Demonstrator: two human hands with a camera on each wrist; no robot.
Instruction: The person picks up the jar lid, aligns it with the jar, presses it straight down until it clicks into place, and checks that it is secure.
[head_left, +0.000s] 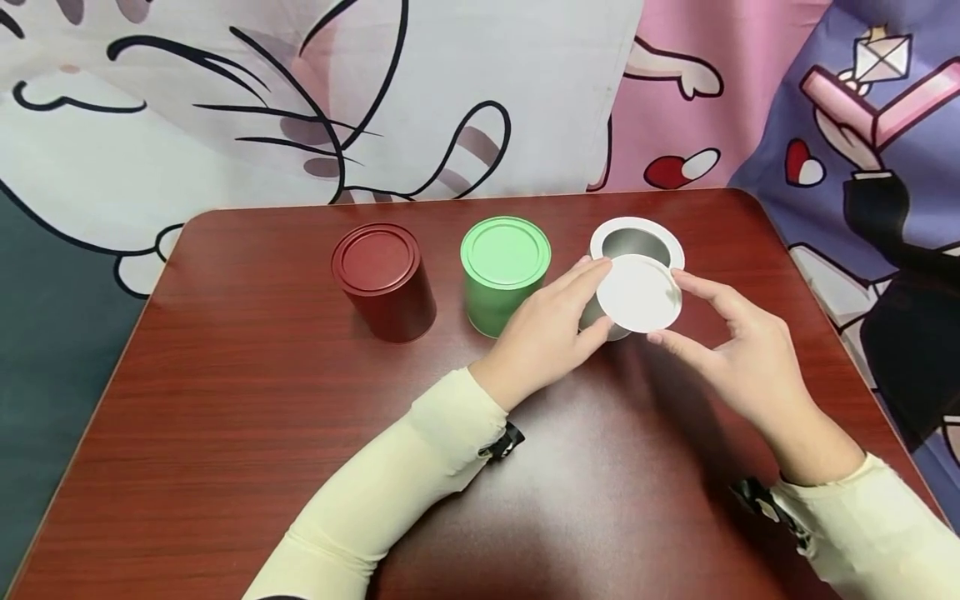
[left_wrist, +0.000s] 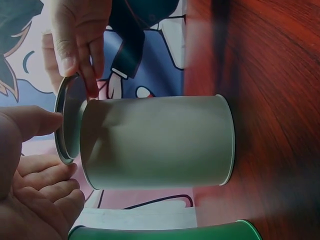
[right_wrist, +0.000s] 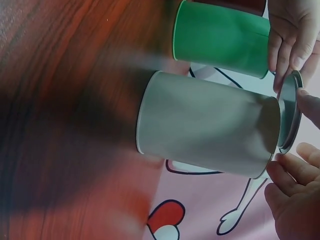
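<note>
A white lid is held between both hands over the near side of an open white can. My left hand pinches the lid's left edge, fingertips on the rim and thumb near its lower left. From the other side my right hand pinches the right edge between thumb and fingers. Seen in the left wrist view, the lid is tilted at the mouth of the upright can. The right wrist view shows the lid overlapping the can's rim, fingers of both hands around it.
A green can with its lid on stands left of the white one, close to my left hand. Further left is a dark red lidded can. All stand on a reddish wooden table, with a printed cloth behind it.
</note>
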